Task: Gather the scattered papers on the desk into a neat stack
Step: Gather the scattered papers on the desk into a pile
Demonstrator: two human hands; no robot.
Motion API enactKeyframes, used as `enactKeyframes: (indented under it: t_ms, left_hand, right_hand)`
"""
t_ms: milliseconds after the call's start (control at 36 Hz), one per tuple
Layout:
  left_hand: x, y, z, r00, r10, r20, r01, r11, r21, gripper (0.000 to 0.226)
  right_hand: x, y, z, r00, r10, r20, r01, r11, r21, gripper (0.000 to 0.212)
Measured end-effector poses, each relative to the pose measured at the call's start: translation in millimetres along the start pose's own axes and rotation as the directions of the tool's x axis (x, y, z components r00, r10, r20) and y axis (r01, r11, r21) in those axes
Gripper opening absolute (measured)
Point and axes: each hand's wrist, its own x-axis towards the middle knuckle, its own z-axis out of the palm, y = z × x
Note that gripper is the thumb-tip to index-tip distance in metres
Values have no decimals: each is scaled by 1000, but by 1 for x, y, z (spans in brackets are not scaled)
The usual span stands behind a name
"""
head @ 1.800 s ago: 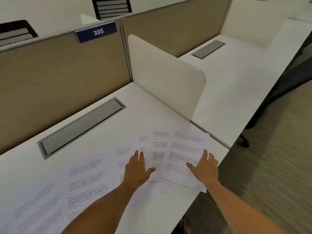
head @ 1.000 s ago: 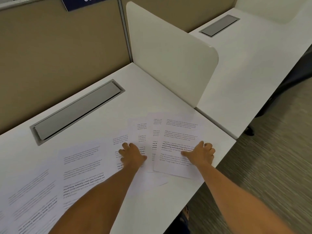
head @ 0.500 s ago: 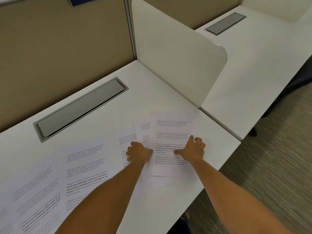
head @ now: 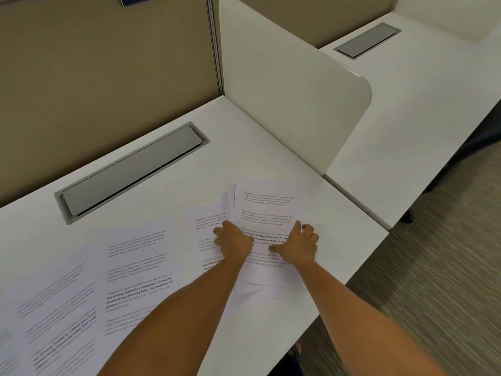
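Printed white sheets lie across the white desk [head: 244, 137]. At the right end, several sheets form a loosely overlapped pile [head: 267, 210] with edges fanned at its top left and bottom. My left hand [head: 234, 241] presses on the pile's left edge, fingers curled. My right hand [head: 299, 244] rests on the pile's right side, thumb pointing left across the top sheet. One sheet [head: 207, 232] pokes out from under the pile on the left. Further left lie a separate sheet [head: 138, 267] and more sheets [head: 46, 308] toward the desk's left end.
A grey cable hatch [head: 130, 169] is set into the desk near the tan partition wall [head: 108, 63]. A white divider panel [head: 287, 85] stands just right of the pile. The desk's front edge and carpeted floor [head: 420, 280] lie close by on the right.
Both hands have drawn closer together, sliding the right-hand sheets leftward over one another. The fan of separate pages has closed into one overlapped pile.
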Motion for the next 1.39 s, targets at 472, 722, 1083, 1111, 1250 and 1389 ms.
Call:
enactKeyframes:
  t_ms: [472,722,1083,1111,1250,1389]
  left_hand:
    - [-7,-12,-19,966,256,37,-225,901,-372,57]
    - [-20,-11,-55,887,449,105,-340,791,-509,48]
    - [-30,-18,-122,812,578,85,-396,651,-647,44]
    - [-30,-21,-123,816,573,75,-395,648,-651,46]
    - [-31,-39,-120,847,531,32,-366,626,-689,45]
    - [-27,-57,-115,878,475,56,-304,645,-701,44]
  right_hand:
    - [1,6,-7,983,180,-28,-162,932,324,96]
    - [-12,15,-26,998,13,68,-64,537,841,73]
    - [-47,-4,-74,948,-294,-122,235,385,893,22]
    - [-50,-7,-73,941,-311,-135,258,397,881,22]
    - [-60,-19,-62,927,-338,-163,315,464,828,29]
    - [-61,-25,-50,934,-335,-123,292,519,804,32]
